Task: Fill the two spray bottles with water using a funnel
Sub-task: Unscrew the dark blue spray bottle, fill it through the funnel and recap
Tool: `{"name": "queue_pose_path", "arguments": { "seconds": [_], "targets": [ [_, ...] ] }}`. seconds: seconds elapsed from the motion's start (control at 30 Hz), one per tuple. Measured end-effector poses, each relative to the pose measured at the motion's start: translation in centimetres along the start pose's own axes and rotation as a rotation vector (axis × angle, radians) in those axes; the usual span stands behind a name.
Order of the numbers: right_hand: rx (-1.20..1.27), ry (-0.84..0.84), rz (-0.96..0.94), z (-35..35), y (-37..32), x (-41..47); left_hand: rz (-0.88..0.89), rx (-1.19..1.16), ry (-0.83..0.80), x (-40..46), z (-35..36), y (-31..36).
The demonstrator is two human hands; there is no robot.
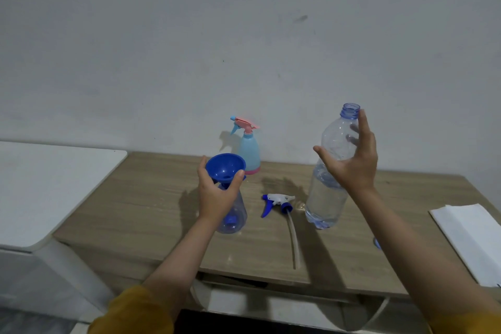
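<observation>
No brand, label or writing can be read on anything here; the water bottle (329, 171) is bare clear plastic. It stands nearly upright, its long axis leaning a little so the open, capless blue-tinted neck points up and slightly to the right, and water fills roughly its lower half. The right hand (352, 160) grasps it around the upper body, thumb stretched out on the near left side and fingers wrapped behind, seen through the plastic. Whether its base rests on the wooden table (141, 214) or hangs just above it cannot be told. The left hand (218, 192) grips the blue funnel (225, 167) around its lower cone, thumb on the right and fingers on the left; the funnel's wide mouth faces up and toward the camera, and its spout goes down into the neck of the clear spray bottle (234, 218), which stands upright on the table, cone-shaped, with a bluish tint and something blue near its bottom. Just right of it lies the blue and white trigger head (276, 202), on its side, nozzle to the left, its pale tube (293, 238) running toward the table's near edge. Behind the funnel, by the wall, stands a light blue spray bottle (249, 152) with a pink trigger and pink base, nozzle pointing left. White paper (466, 238) lies at the table's right end.
</observation>
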State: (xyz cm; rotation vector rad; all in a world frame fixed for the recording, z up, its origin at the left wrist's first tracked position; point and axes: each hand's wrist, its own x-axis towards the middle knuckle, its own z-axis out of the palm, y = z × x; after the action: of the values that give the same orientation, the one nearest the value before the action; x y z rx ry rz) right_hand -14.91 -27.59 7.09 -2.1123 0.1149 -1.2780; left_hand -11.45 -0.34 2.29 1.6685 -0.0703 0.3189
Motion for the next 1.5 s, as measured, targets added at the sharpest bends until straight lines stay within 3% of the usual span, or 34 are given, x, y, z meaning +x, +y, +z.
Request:
{"name": "queue_pose_path", "arguments": {
  "seconds": [0.17, 0.3, 0.8, 0.97, 1.5],
  "targets": [
    [-0.040, -0.039, -0.012, 0.4, -1.2, 0.7, -0.002, 0.024, -0.002, 0.3, -0.1, -0.1],
    [-0.108, -0.148, -0.159, 0.6, -2.9, 1.4, -0.008, 0.002, -0.023, 0.4, -0.4, -0.2],
    [-0.285, -0.898, -0.218, 0.6, -11.6, 1.9, -0.003, -0.084, -0.153, 0.7, -1.4, -0.3],
    [-0.329, -1.074, -0.201, 1.4, -13.2, 1.3, -0.029, -0.111, -0.213, 0.8, -1.8, -0.3],
    [-0.538, -1.283, -0.209, 3.3, -15.6, 1.3, 0.036, -0.175, -0.292, 1.0, -2.4, -0.7]
  ]
}}
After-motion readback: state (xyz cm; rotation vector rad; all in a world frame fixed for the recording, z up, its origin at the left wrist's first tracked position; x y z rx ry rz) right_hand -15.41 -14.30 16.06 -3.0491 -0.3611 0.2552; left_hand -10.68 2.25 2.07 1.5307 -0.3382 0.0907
